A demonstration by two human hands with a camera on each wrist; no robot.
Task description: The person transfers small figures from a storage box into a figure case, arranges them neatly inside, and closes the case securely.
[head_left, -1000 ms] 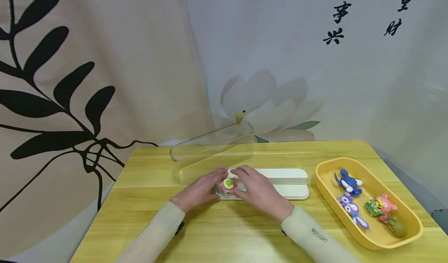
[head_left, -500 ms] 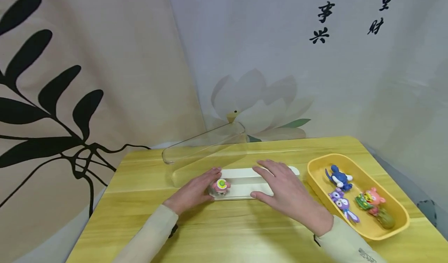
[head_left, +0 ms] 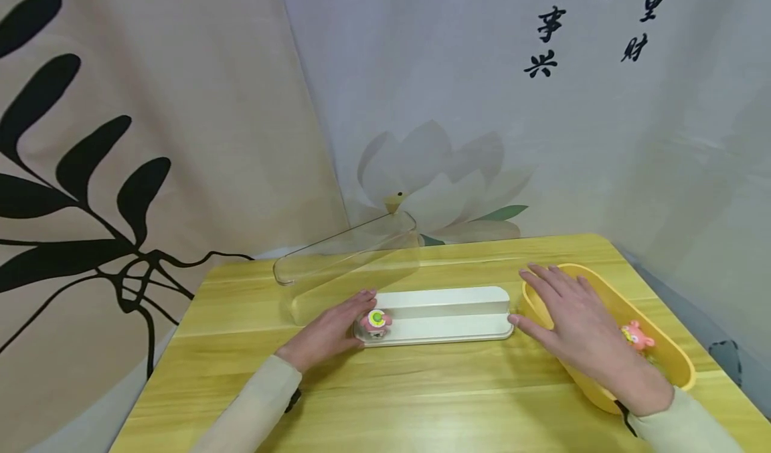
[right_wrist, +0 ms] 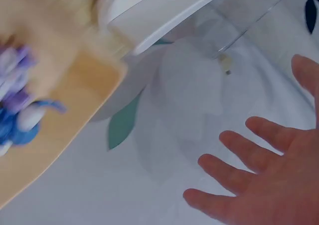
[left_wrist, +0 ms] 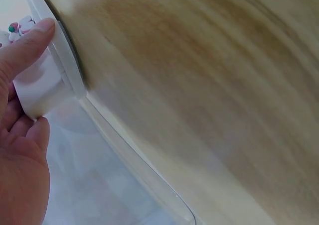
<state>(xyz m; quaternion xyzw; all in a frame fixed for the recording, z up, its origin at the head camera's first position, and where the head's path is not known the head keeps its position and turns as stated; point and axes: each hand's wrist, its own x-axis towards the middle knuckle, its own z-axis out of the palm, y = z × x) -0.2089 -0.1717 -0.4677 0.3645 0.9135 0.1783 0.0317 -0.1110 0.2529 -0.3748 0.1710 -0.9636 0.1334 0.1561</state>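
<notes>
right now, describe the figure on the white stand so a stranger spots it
On the wooden table, find the long white stand. At its left end, by the left hand, is a pink figure with a round yellow and green top, the only figure outside the yellow tray.

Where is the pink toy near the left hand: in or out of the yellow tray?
Out: the pink toy sits on the white stand, beside the left hand.

Head view high, forward-down over table; wrist views close, tilted; white stand shared.
</notes>
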